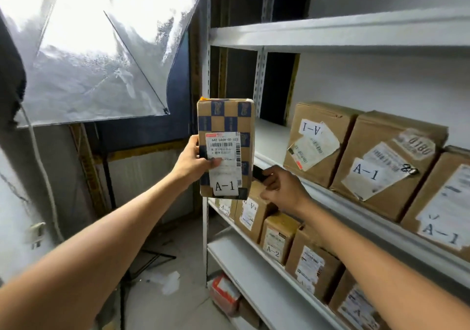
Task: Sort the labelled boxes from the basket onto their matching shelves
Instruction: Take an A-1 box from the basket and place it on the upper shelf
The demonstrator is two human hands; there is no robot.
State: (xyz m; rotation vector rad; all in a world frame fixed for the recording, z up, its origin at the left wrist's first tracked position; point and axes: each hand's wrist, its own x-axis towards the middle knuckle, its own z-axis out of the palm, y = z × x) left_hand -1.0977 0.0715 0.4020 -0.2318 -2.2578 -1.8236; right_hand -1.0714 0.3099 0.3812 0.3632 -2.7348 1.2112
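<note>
Three upper boxes (381, 162) are counted at 3 o'clock, five lower boxes (278, 238) at 5 o'clock, one held box (226, 118) at centre.

Head-worn view — forward, near the shelves (330, 34)

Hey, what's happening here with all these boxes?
A person is sorting parcels. Their left hand holds up a checkered box labelled A-1 in front of a white shelf where other A-1 boxes already stand. Their right hand, beside the box's lower edge, grips a small dark thing I can't identify. The box is not yet on the shelf.
</note>
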